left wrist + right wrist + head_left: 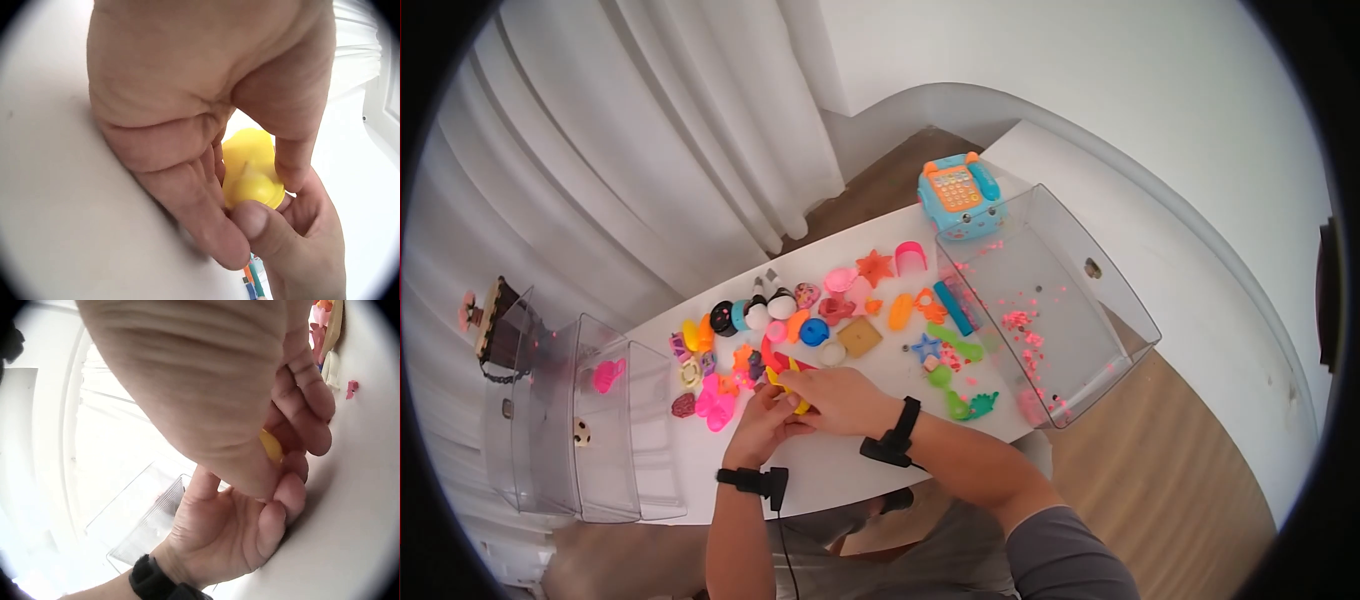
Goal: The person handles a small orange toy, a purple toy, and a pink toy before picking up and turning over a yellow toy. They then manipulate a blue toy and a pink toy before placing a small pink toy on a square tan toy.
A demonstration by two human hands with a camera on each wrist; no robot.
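Note:
Both hands meet over the white table [840, 470] around a small yellow plastic toy [253, 178] with a rounded bump, its exact kind not shown. My left hand [762, 425] holds it between curled fingers and thumb. From the other side, my right hand [845, 400] grips it, the thumb pressing near its lower edge in the left wrist view. Fingers cover most of the toy in the right wrist view. Just beyond the hands lie a red toy piece [772, 355], a round cream piece [833, 352] and a blue round toy [814, 332].
Many colourful toys are spread across the table, among them a tan square piece [859, 337] and a green toy [956, 404]. A clear bin [1135, 290] with pink bits stands at the right, near a toy phone [960, 195]. More clear bins [580, 400] stand left.

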